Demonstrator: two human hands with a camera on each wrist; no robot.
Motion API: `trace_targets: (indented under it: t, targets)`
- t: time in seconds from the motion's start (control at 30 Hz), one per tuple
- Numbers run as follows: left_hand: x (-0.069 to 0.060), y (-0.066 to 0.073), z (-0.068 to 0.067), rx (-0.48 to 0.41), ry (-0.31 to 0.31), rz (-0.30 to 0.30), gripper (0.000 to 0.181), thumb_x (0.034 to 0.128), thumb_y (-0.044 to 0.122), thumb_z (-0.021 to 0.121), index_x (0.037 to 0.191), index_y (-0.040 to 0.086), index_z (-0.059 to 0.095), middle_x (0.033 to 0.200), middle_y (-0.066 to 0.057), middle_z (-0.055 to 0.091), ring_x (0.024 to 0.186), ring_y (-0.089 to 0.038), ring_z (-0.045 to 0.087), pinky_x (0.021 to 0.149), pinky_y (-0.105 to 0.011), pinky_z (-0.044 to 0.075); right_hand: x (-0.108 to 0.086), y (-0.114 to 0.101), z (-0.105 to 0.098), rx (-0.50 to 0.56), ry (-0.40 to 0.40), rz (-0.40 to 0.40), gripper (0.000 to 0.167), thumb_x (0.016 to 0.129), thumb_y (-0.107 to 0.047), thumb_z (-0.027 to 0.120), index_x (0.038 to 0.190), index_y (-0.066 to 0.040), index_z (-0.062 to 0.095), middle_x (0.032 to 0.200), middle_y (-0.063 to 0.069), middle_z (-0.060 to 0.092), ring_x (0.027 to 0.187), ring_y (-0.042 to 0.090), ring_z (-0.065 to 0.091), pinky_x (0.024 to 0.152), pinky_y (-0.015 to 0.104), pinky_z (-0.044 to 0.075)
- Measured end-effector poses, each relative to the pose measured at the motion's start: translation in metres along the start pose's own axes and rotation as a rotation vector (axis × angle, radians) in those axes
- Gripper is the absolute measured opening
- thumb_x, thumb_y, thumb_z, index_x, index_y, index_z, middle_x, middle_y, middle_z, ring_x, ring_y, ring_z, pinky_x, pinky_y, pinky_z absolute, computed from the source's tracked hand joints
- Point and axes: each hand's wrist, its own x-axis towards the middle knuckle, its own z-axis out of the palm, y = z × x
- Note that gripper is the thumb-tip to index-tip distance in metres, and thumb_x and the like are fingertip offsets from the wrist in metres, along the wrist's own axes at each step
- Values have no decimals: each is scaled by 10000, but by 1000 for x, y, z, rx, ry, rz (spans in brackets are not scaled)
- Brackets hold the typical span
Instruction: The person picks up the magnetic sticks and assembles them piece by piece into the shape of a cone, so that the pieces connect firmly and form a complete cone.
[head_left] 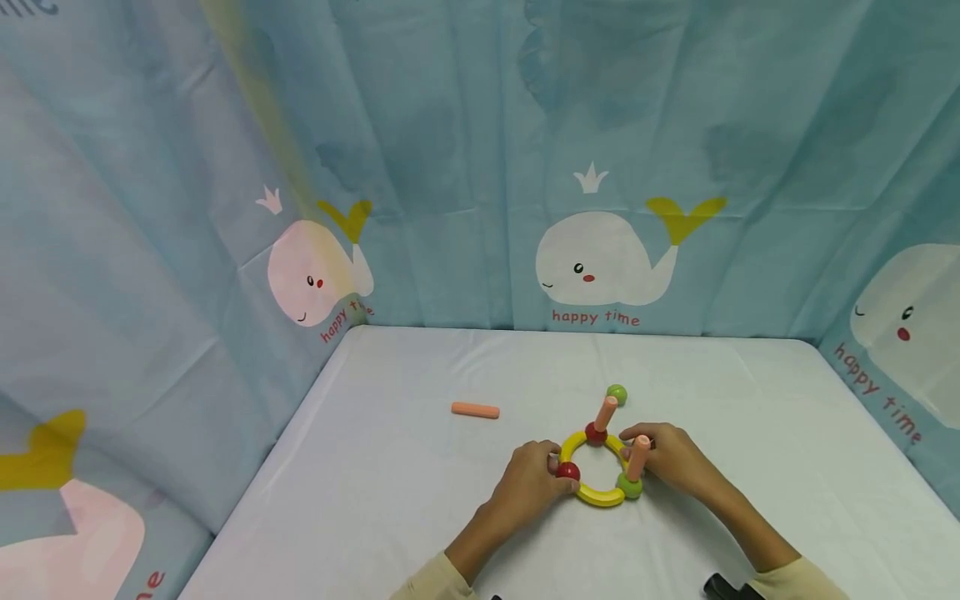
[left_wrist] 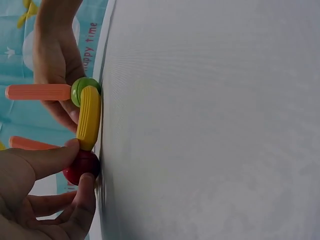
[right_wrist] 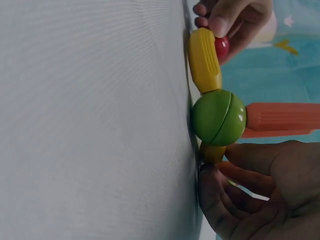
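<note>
On the white table lies a ring of curved yellow pieces (head_left: 600,497) joined by balls. My left hand (head_left: 529,481) pinches the red ball (head_left: 567,472) on the ring's left side; the left wrist view shows thumb and finger on that red ball (left_wrist: 82,167). At the ring's right, my right hand (head_left: 675,457) holds a yellow curved piece (right_wrist: 212,154) beside the green ball (right_wrist: 219,118). One orange stick (head_left: 638,458) stands up from this green ball. Another orange stick (head_left: 606,413) rises from the red ball (head_left: 596,433) at the back of the ring.
A loose orange stick (head_left: 476,410) lies on the table (head_left: 390,467) left of the ring. Behind the ring rests a loose green ball (head_left: 617,394). Blue curtains with whale prints (head_left: 600,258) surround the table. A black object (head_left: 726,587) shows at the bottom edge near the right sleeve.
</note>
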Motion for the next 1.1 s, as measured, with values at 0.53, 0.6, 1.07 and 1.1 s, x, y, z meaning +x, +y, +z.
trace_targets:
  t: [0.53, 0.6, 1.07, 1.1]
  targets:
    - [14, -10, 2, -113, 74, 28, 301, 883, 111, 872, 1138, -5, 762, 974, -22, 746, 911, -114, 669, 836, -319, 613, -22, -2, 1, 83, -45, 93, 326, 922, -134, 773, 1203, 22, 724, 806, 18, 679, 679, 181, 600, 585, 290, 509]
    - [17, -10, 2, -118, 88, 37, 281, 888, 98, 862, 1131, -2, 764, 967, -26, 748, 907, -113, 668, 825, -309, 610, -26, -2, 1, 83, -42, 85, 267, 951, -172, 768, 1147, 7, 737, 785, 13, 672, 670, 180, 592, 574, 284, 498]
    - [32, -12, 3, -138, 114, 72, 279, 916, 58, 816, 1174, -20, 744, 923, -21, 720, 787, -59, 652, 731, -226, 570, -35, -1, 1, 84, -24, 63, 200, 966, -257, 783, 882, -78, 751, 682, 14, 623, 610, 170, 576, 519, 282, 506]
    - [32, -13, 2, -129, 116, 81, 278, 916, 54, 814, 1175, -21, 745, 934, -30, 725, 794, -57, 658, 736, -227, 573, -35, -1, 1, 84, -25, 63, 203, 967, -261, 783, 879, -81, 750, 680, 15, 621, 606, 170, 574, 516, 283, 505]
